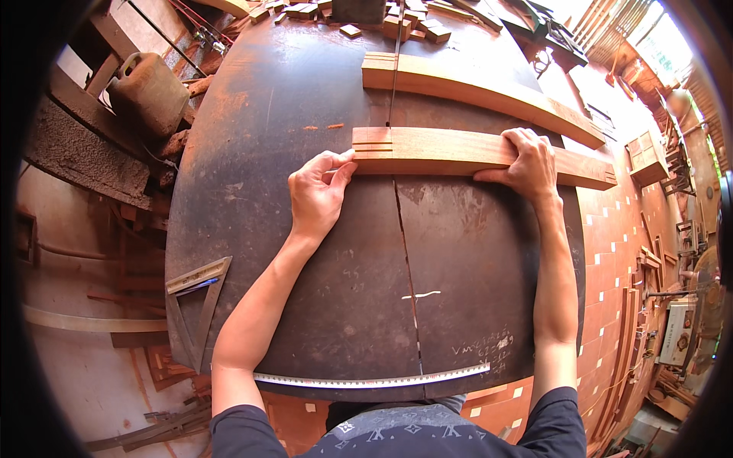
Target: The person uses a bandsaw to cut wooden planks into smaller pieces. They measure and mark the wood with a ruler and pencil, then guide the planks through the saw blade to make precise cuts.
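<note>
Good handling here would mean pressing the beam [443,145] flat on the surface [305,221] with the right hand [532,166] and steadying its end with the left [317,195], moving both at one pace so it does not twist. Fingertips belong well off the line of the blade [395,70], above all the left ones, whose side is the shorter; a slow, even pressure should suit a strip so thin. The lens bends things, so I can't be sure whether the blade touches the beam's far edge or stands just behind it.

The beam lies on the near side of the blade, its long axis running side to side, across the slit [402,229] that comes toward the person. Its grooved end points left, a short way past the blade; the long part points right and slants a little toward the person. The grooves follow the long axis.

The left hand pinches the grooved end, left of the blade. The right hand clasps the beam well right of the blade, fingers over the top, thumb on the near face.
</note>
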Tool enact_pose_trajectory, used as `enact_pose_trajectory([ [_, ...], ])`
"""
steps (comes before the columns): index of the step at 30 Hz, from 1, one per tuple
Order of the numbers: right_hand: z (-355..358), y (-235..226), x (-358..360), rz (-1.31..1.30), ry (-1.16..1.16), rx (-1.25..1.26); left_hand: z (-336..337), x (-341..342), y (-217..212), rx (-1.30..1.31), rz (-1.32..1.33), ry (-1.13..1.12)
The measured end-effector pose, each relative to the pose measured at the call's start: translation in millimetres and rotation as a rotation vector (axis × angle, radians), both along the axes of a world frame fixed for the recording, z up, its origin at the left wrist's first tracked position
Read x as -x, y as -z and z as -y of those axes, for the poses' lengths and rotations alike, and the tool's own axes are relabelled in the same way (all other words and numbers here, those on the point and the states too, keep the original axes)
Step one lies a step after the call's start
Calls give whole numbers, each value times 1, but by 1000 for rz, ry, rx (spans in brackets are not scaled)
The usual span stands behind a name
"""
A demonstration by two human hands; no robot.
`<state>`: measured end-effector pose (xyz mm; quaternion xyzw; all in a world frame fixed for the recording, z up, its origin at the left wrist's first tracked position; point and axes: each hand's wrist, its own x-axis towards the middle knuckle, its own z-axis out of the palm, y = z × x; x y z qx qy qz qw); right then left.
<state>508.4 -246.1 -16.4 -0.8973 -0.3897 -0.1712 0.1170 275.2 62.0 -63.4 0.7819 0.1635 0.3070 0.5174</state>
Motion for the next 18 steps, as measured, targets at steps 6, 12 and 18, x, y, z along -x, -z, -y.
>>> enact_pose_trajectory([
  [6, 0, -2, 1, -10, 9, 9, 0, 0, 2, -5, 32, 12],
  [12, 0, -3, 1, -23, 7, 1, 0, 0, 2, -33, 15, -3],
  [18, -2, -2, 1, -24, 12, -4, -2, -1, -5, -59, -30, 4],
])
